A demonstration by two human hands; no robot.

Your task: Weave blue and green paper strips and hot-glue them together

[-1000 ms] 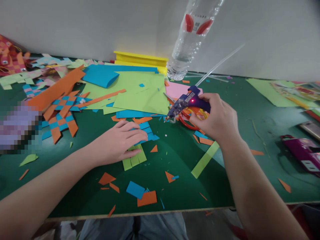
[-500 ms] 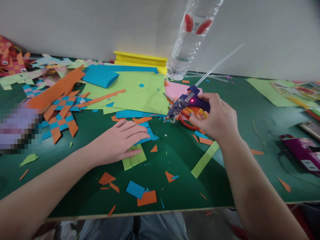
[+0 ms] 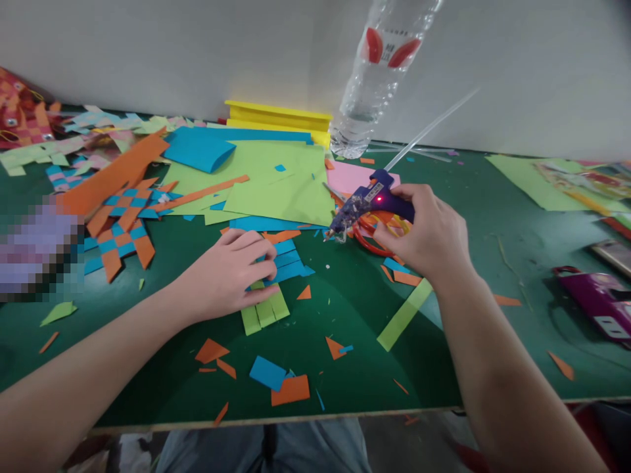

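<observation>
My right hand [image 3: 431, 230] is closed around the handle of a dark purple hot glue gun [image 3: 367, 197]. Its red light glows, and a clear glue stick [image 3: 434, 121] sticks out of the back. The nozzle points left and slightly down, just above the table. My left hand [image 3: 241, 272] rests with bent fingers on a paper piece made of blue strips [image 3: 288, 261] and green strips [image 3: 266, 312]. Thumb and fingers are close together there; the fingertips are partly hidden. Under the glue gun lie red-orange scissors handles [image 3: 369, 244], partly covered.
Green and blue paper sheets [image 3: 280, 187] lie behind my hands, near a tall water bottle [image 3: 369, 98]. Woven orange-blue paper pieces [image 3: 125, 210] are at left. Paper scraps [image 3: 290, 391] litter the front. A purple device [image 3: 594, 299] sits at right.
My left hand's fingers have curled and drawn back to the left, baring more of the blue strips. The right hand and glue gun have stayed in place.
</observation>
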